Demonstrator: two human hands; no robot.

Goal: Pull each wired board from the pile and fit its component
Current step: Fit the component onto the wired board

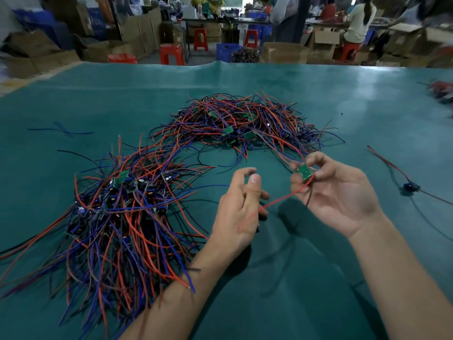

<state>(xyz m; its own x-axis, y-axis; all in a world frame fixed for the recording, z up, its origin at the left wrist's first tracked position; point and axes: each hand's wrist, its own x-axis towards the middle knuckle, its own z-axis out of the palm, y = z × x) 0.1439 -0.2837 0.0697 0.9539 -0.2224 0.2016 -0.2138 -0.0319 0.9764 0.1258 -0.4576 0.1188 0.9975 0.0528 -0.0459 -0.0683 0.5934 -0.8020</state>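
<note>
Left hand (241, 207): bare, no glove, no ring visible; thumbnail short and plain. Left forearm (181, 290): bare down to frame edge, no sleeve, no watch or band at wrist. Right hand (338, 192): bare, ungloved, no ring visible. Right forearm (402, 278): bare to frame edge, no sleeve or wristwear.

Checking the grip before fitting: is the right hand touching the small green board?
Touching. The head view shows the right hand pinching the green board between its fingertips.

green wired board (305, 171) held aloft, far pile (245, 121), near pile (122, 212)
</note>
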